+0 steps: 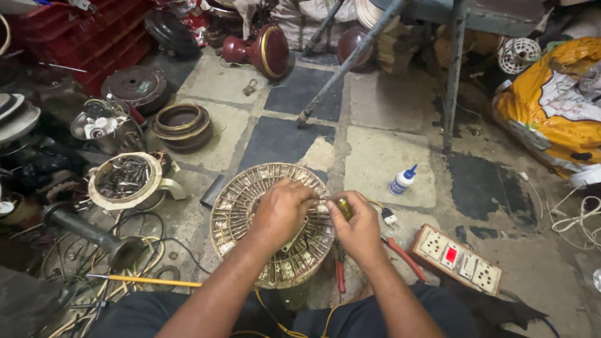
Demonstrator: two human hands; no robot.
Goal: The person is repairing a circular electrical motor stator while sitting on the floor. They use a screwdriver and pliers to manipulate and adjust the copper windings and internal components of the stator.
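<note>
A round fan stator [241, 206] with a ring of copper windings lies flat on the tiled floor in front of me. My left hand [282, 209] rests on its middle, fingers curled against the hub. My right hand [358, 228] is closed around a screwdriver with a yellow handle [342, 207], whose thin shaft points left toward my left fingers. Yellow wires run from under the stator toward my lap.
Red-handled pliers [404, 256] lie by my right wrist, next to a switch-and-socket board [460, 260]. A small white bottle with a blue cap [402, 181] stands beyond. On the left are a bowl of screws [125, 178], a metal ring housing [183, 125] and tangled cables.
</note>
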